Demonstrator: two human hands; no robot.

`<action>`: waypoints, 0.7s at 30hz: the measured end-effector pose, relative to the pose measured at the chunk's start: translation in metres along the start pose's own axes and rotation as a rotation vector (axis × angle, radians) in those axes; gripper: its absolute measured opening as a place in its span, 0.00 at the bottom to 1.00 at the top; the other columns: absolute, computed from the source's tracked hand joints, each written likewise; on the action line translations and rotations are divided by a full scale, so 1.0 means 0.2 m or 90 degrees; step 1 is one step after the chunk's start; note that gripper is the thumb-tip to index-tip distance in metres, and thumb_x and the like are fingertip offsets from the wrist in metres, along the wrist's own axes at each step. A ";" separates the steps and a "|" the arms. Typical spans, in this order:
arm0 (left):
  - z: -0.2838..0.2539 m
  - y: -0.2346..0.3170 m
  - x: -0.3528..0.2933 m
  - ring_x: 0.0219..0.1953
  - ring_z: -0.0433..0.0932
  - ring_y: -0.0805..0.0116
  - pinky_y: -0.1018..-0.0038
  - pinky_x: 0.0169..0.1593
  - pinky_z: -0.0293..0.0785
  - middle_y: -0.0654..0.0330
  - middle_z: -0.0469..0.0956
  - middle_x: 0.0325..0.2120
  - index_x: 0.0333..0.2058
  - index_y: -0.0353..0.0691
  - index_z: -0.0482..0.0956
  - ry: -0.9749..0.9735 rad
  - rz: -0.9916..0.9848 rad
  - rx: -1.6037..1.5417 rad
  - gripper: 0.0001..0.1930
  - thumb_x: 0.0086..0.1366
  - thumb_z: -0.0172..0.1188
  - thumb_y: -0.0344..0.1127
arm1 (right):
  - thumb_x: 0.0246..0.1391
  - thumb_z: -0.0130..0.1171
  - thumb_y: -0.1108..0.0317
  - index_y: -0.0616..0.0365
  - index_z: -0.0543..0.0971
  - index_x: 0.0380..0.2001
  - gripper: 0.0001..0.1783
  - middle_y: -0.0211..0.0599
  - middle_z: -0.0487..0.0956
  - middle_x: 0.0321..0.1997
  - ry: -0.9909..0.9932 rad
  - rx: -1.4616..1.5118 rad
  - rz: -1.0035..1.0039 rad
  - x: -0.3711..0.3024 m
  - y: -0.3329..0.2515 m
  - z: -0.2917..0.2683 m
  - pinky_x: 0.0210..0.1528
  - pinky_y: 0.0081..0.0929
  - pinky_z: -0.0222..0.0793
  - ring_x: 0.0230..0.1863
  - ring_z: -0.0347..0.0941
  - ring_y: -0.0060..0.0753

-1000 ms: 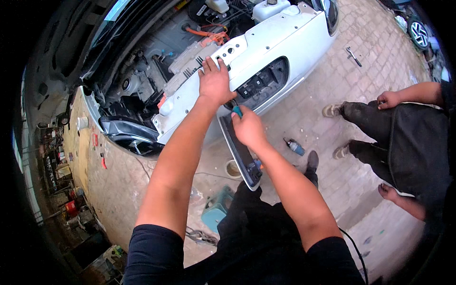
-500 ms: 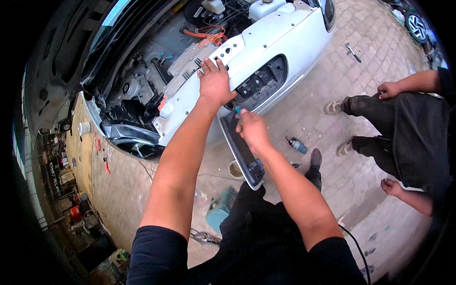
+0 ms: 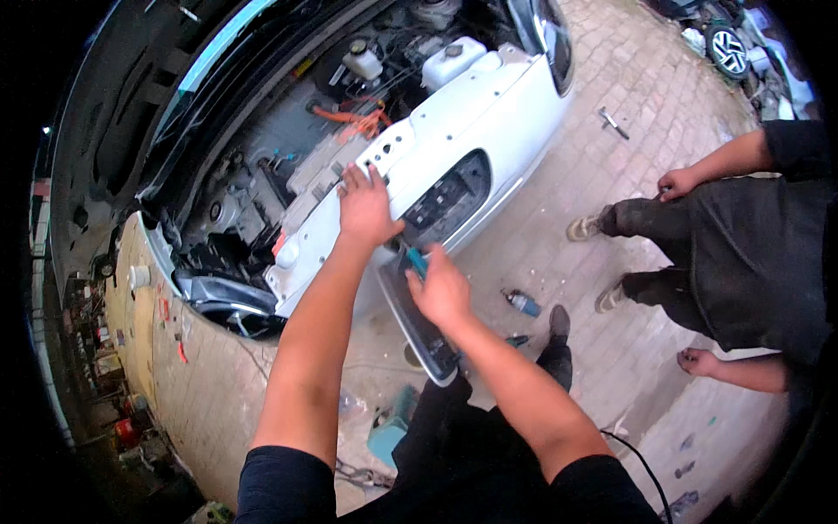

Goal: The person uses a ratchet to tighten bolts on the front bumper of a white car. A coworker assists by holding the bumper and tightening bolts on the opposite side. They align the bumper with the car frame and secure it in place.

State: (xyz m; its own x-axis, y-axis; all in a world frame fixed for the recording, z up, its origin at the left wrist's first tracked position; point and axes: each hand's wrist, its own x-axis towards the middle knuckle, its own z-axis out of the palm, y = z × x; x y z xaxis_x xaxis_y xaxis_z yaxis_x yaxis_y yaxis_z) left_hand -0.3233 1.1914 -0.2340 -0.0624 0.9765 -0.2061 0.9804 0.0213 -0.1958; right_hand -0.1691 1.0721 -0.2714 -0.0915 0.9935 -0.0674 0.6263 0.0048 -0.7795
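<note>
My left hand [image 3: 365, 208] lies palm down on the top of the car's white front panel [image 3: 519, 109], fingers stretched toward the engine bay. Just below and to its right, my right hand [image 3: 441, 293] is closed around a slim teal hand tool [image 3: 418, 262]. The tool's kind is not clear; its far end points at the near corner of the dark recess [image 3: 445, 203] in the panel. Beside my right hand hangs a swung-out flap [image 3: 421, 330], dark inside with a white edge, slanting from the recess toward my legs.
The bay holds orange cables [image 3: 353, 118] and a white reservoir [image 3: 454, 63]. A person [image 3: 751, 253] stands at the right. On the brick floor lie a blue power tool [image 3: 524, 303] and a ratchet-like tool [image 3: 614, 124]. A teal stool [image 3: 393, 428] is by my legs.
The whole view has shifted. My right hand has drawn back slightly from the recess, and more of the teal tool shows. My left hand remains on the panel.
</note>
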 end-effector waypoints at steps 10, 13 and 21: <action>-0.01 -0.01 0.00 0.71 0.53 0.33 0.49 0.69 0.59 0.26 0.50 0.68 0.69 0.28 0.52 -0.018 0.003 -0.009 0.61 0.43 0.75 0.53 | 0.66 0.53 0.47 0.61 0.74 0.41 0.23 0.44 0.77 0.24 0.021 0.286 0.158 -0.01 0.07 0.14 0.27 0.42 0.69 0.25 0.76 0.45; -0.04 0.01 0.02 0.71 0.54 0.33 0.49 0.69 0.59 0.26 0.49 0.68 0.69 0.27 0.52 -0.015 0.009 -0.021 0.61 0.42 0.75 0.53 | 0.65 0.54 0.46 0.62 0.74 0.41 0.25 0.47 0.79 0.28 -0.146 0.626 0.416 0.04 0.14 0.16 0.33 0.44 0.72 0.30 0.78 0.48; -0.02 -0.03 0.00 0.71 0.53 0.32 0.48 0.70 0.57 0.26 0.49 0.68 0.69 0.27 0.53 -0.011 0.009 -0.044 0.61 0.42 0.75 0.53 | 0.69 0.50 0.46 0.61 0.74 0.43 0.24 0.36 0.76 0.24 -0.317 0.977 0.609 0.06 0.17 0.17 0.21 0.30 0.63 0.19 0.69 0.26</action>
State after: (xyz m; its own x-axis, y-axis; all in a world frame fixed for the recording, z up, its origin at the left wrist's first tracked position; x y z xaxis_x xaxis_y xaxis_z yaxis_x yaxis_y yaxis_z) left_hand -0.3277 1.1916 -0.2294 -0.0514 0.9731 -0.2245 0.9916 0.0230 -0.1269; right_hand -0.1748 1.0807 -0.3193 -0.5407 0.4770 -0.6929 -0.5276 -0.8339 -0.1623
